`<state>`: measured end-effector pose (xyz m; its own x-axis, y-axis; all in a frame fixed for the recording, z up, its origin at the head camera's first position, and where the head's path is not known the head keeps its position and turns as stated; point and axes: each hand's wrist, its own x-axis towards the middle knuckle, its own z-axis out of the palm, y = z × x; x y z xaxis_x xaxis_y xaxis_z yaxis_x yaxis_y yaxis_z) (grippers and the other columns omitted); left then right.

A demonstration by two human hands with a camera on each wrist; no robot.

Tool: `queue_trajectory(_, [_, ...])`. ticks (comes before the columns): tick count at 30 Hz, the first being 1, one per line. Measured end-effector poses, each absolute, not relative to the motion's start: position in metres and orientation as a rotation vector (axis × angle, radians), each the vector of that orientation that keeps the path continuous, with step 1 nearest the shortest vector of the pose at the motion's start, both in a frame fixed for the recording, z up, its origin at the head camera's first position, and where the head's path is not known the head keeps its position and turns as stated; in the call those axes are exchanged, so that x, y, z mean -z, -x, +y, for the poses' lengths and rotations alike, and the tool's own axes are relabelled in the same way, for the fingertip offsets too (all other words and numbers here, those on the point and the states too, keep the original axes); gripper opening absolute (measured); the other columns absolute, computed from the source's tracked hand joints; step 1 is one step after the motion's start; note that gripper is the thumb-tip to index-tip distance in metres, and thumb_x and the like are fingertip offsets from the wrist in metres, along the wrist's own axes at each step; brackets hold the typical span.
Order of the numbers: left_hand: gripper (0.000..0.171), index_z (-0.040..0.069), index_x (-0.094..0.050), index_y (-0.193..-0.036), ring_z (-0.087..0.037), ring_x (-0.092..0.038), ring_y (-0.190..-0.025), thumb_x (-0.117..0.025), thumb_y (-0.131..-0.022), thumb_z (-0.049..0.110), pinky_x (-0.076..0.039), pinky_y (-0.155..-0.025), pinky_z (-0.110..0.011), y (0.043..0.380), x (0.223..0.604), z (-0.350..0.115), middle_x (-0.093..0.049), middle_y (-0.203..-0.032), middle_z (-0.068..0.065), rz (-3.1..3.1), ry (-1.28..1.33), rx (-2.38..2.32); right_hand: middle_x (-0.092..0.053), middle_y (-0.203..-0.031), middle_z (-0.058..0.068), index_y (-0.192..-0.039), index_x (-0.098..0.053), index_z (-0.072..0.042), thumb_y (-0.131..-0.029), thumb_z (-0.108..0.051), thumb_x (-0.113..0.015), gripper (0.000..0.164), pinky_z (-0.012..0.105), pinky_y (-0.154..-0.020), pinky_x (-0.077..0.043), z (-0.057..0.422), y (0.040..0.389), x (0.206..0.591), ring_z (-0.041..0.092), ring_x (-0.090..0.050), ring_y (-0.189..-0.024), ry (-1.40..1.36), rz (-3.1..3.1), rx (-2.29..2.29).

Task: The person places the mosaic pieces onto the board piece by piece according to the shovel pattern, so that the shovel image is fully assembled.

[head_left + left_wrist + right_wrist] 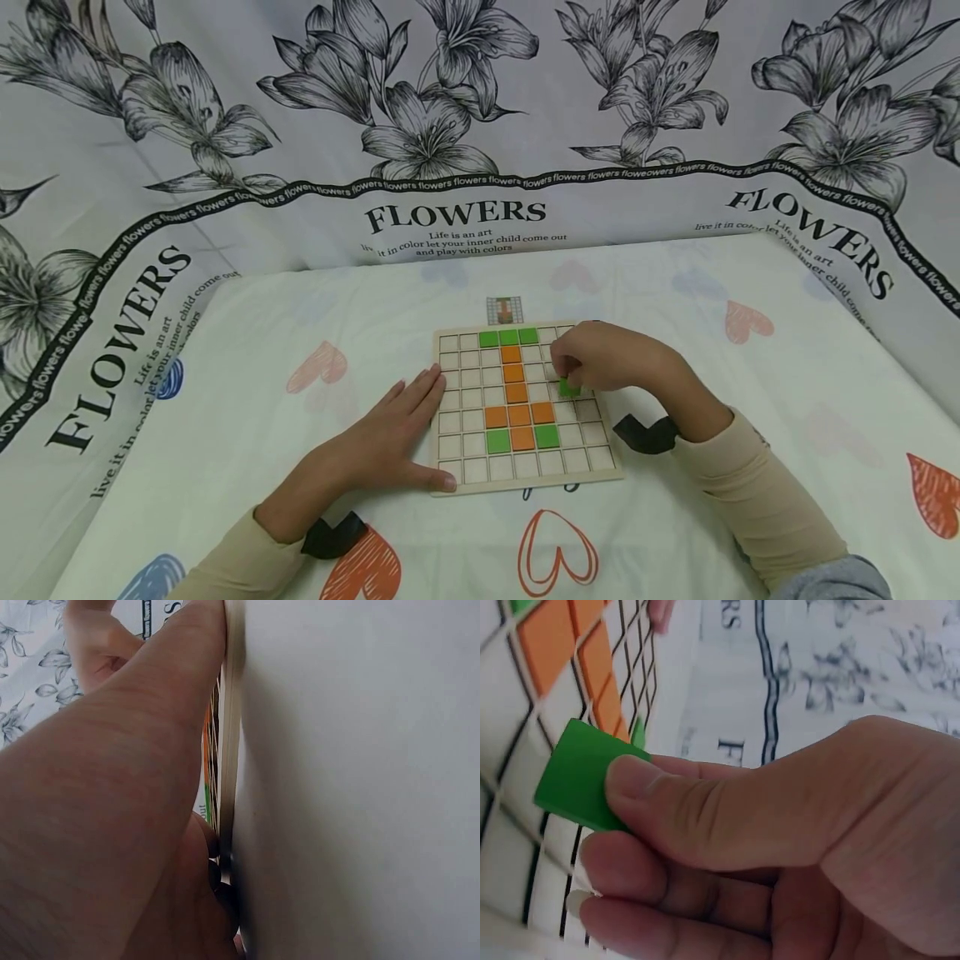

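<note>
A wooden grid board [448,404] lies in front of me, with green tiles [508,337] in its top row. Below them runs a column of orange tiles [514,392], widening to three across lower down. Two more green tiles flank the column's bottom one. My right hand [600,358] pinches a loose green square tile [577,776] between thumb and fingers, over the board's right side; the tile is tilted in the right wrist view. My left hand [386,446] rests at the board's left edge, fingers extended and thumb on the near left corner.
Just behind the board lies a small card [504,310] printed with a grid pattern. A white cloth with hearts [558,554] covers the surface. Flower-printed fabric [457,212] hangs behind it. Black straps [647,435] show at both wrists.
</note>
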<state>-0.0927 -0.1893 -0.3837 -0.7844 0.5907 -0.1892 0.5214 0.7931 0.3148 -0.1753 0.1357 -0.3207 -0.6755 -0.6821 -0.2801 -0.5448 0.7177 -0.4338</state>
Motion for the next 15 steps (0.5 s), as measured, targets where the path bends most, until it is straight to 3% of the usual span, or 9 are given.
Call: queue_trajectory(15, [0.128, 0.001, -0.010, -0.160, -0.024, -0.006, -0.153, -0.062, -0.075, 0.082, -0.010, -0.121, -0.050, 0.091, 0.382, -0.189, -0.004, -0.167, -0.012, 2.708, -0.868, -0.364, -0.054, -0.073, -0.008, -0.083, -0.067, -0.019, -0.088, -0.001, -0.071, 0.019, 0.029, -0.066, -0.045, 0.095, 0.145, 0.332, 0.012, -0.051, -0.073, 1.161, 2.475, 0.497])
